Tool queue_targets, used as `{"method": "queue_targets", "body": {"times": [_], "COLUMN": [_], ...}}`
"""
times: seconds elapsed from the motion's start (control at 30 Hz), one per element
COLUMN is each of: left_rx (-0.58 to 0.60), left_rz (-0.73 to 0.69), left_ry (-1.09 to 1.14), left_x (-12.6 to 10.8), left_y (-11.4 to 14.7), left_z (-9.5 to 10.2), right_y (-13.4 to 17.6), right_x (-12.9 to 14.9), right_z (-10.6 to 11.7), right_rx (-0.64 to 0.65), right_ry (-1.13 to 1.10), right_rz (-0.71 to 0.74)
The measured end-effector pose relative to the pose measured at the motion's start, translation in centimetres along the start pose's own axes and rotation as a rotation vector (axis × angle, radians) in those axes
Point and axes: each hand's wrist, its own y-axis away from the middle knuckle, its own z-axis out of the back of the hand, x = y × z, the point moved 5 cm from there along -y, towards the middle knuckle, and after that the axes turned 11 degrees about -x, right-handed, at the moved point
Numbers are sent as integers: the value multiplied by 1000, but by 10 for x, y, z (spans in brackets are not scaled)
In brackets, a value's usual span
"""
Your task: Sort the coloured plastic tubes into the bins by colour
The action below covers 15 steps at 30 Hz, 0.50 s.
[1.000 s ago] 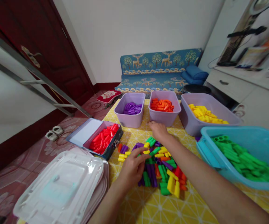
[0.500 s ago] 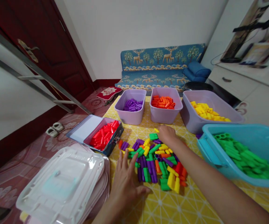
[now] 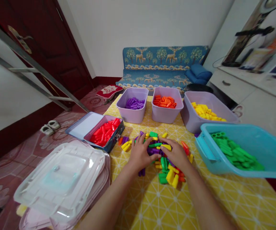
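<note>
A mixed pile of tube-shaped plastic building blocks [image 3: 164, 163] in green, purple, yellow, orange and red lies on the yellow patterned cloth. My left hand [image 3: 140, 153] rests on the pile's left side, fingers spread over the blocks and thumb pointing right. Across from it, my right hand [image 3: 177, 155] reaches into the pile, its thumb and fingers around a yellow block [image 3: 167, 147]. Purple blocks [image 3: 155, 151] lie between the two hands. Both palms hide part of the pile.
Lilac bins hold purple blocks [image 3: 135, 103], orange blocks [image 3: 164, 102] and yellow blocks [image 3: 206, 111]. A turquoise bin [image 3: 207, 150] with green blocks stands right. Left are an open box [image 3: 120, 134] of red blocks and stacked clear lids [image 3: 63, 182]. A sofa [image 3: 161, 75] stands behind.
My right hand has come back from the pile's far edge to its middle right. My left hand has moved forward and right onto the blocks. The view has shifted slightly.
</note>
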Motion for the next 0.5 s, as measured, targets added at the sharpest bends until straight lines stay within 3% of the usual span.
{"method": "queue_targets", "body": {"times": [0.17, 0.4, 0.5], "left_rx": [-127, -192, -223], "left_rz": [26, 30, 34], "left_ry": [40, 104, 115], "left_x": [1, 6, 8], "left_y": [-26, -30, -28], "left_z": [-11, -18, -18], "right_y": [-4, -31, -48], "right_x": [9, 9, 4], "right_z": [-10, -9, -19], "right_rx": [12, -170, -91], "right_ry": [81, 172, 256], "right_rz": [46, 62, 92]}}
